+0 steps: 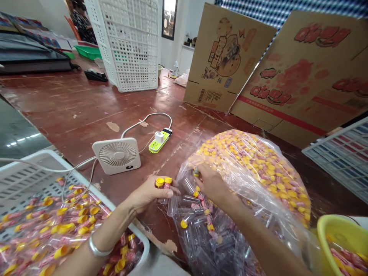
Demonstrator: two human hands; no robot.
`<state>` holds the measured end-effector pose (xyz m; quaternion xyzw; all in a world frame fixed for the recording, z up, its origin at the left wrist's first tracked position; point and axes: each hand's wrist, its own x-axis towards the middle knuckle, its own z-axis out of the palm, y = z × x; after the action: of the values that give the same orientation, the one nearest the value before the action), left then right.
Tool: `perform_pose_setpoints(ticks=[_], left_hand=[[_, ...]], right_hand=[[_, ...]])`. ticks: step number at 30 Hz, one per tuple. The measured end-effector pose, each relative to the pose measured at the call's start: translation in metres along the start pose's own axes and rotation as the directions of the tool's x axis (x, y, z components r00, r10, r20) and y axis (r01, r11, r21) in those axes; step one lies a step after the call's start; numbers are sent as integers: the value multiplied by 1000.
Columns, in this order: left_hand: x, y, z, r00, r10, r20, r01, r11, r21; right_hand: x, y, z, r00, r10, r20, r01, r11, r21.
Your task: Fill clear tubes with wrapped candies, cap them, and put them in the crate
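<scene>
My left hand, with a silver bangle on its wrist, is closed around clear plastic tubes; two yellow-capped pieces with red-and-white wrappers stand at their tops. Beyond the piled tubes, my right hand bends down at the mouth of a large clear bag. Its fingers are curled, with a small grey-and-yellow spot at the fingertips too small to name. Loose clear tubes and a few yellow-capped pieces lie below and between both hands. Many yellow-capped pieces fill the bag's far part.
On the left a white basket holds finished-looking capped tubes. A white fan and a green power strip sit on the red-brown table. Cardboard boxes and a tall white crate stand behind. A yellow tub is at right.
</scene>
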<state>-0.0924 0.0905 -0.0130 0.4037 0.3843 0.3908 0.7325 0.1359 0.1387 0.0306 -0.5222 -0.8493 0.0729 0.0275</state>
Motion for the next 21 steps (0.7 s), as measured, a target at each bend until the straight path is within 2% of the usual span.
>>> perform_pose_setpoints(ticks=[1, 2, 3, 5, 6, 8, 12, 16, 19, 21], left_hand=[[0, -2, 3, 1000, -3, 4, 3, 1000, -13], [0, -4, 6, 1000, -5, 5, 5, 1000, -26], [0, -6, 10, 1000, -8, 7, 8, 999, -36], [1, -6, 17, 1000, -1, 9, 1, 999, -46], [1, -5, 21, 1000, 6, 14, -5, 999, -47], [1, -2, 28, 999, 16, 30, -14, 998, -60], [-3, 0, 34, 999, 11, 39, -6, 990, -138], [-4, -7, 37, 999, -26, -43, 16, 974, -226], [-3, -11, 42, 995, -25, -101, 1, 973, -229], [-6, -9, 43, 996, -28, -87, 11, 982, -190]], right_hand=[[-8, -3, -5, 997, 13, -82, 2, 984, 178], [-15, -7, -10, 987, 35, -155, 27, 926, 377], [-22, -11, -13, 977, 58, -207, 69, 829, 554], [-32, -20, -15, 968, 64, -243, 142, 660, 738], [-36, -24, -14, 968, 51, -247, 161, 628, 761], [-41, -30, -13, 967, 17, -255, 183, 648, 739], [-51, -33, -11, 965, -130, -226, 240, 780, 577], [-61, -34, -3, 913, -329, -242, 402, 827, 392], [-66, -37, 10, 876, -363, -317, 446, 859, 251], [-66, -40, 17, 864, -359, -353, 450, 865, 222]])
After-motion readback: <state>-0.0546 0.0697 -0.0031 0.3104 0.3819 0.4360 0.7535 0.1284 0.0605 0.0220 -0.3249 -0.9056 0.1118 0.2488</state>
